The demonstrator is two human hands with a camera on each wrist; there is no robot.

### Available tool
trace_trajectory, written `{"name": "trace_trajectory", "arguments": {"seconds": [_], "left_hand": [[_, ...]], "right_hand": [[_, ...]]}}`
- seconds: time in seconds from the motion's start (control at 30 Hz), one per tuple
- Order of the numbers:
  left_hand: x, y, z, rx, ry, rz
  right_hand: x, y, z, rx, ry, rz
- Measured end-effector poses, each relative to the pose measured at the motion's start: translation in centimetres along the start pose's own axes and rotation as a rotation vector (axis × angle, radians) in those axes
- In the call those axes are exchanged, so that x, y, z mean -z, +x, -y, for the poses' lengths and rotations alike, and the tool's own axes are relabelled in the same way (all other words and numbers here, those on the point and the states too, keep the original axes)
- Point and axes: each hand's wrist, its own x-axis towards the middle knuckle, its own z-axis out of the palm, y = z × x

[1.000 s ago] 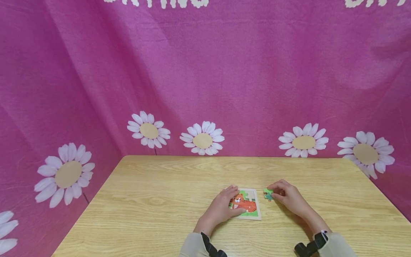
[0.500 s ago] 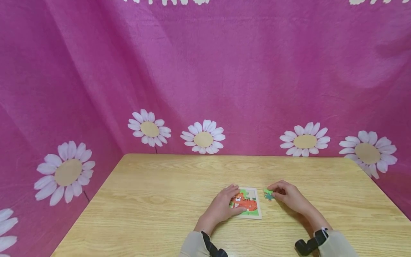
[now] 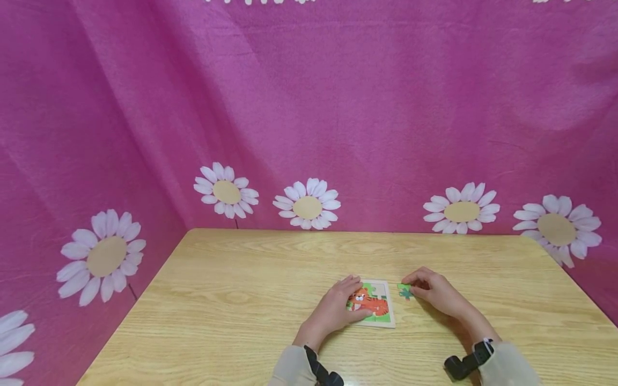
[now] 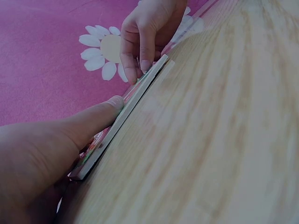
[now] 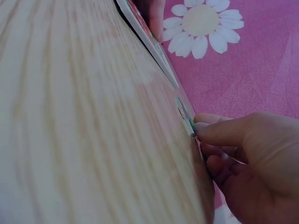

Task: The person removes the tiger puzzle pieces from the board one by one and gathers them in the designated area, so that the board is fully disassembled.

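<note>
A small tiger jigsaw puzzle [image 3: 370,305] in a pale wooden frame lies flat on the table. A bare gap shows at its upper right. My left hand [image 3: 333,309] rests across its left side, fingers along the far left and thumb [image 4: 96,120] laid straight on top; the hand covers that part of the picture. To the right of the frame, my right hand [image 3: 436,294] pinches a green puzzle piece [image 3: 404,291] between thumb and fingers. In the right wrist view the piece [image 5: 186,116] is low at the tabletop, apart from the frame.
The light wooden table [image 3: 241,305] reaches back to a pink cloth backdrop [image 3: 367,107] printed with white daisies. Another stretch of cloth runs along the table's left side. Black straps with small cameras [image 3: 463,365] sit on both wrists.
The head view has tipped down very slightly. Both hands stay where they were: the left on the puzzle, the right pinching the green piece.
</note>
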Motion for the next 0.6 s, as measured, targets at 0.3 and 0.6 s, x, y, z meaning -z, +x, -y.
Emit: {"name": "trace_trajectory", "arguments": {"seconds": [0.3, 0.6], "left_hand": [[0.11, 0.1, -0.24, 0.009, 0.002, 0.002], [0.1, 0.04, -0.06, 0.001, -0.001, 0.002]], "right_hand": [[0.08, -0.02, -0.02, -0.004, -0.008, -0.007], [-0.1, -0.14, 0.34, -0.016, 0.024, -0.026]]}}
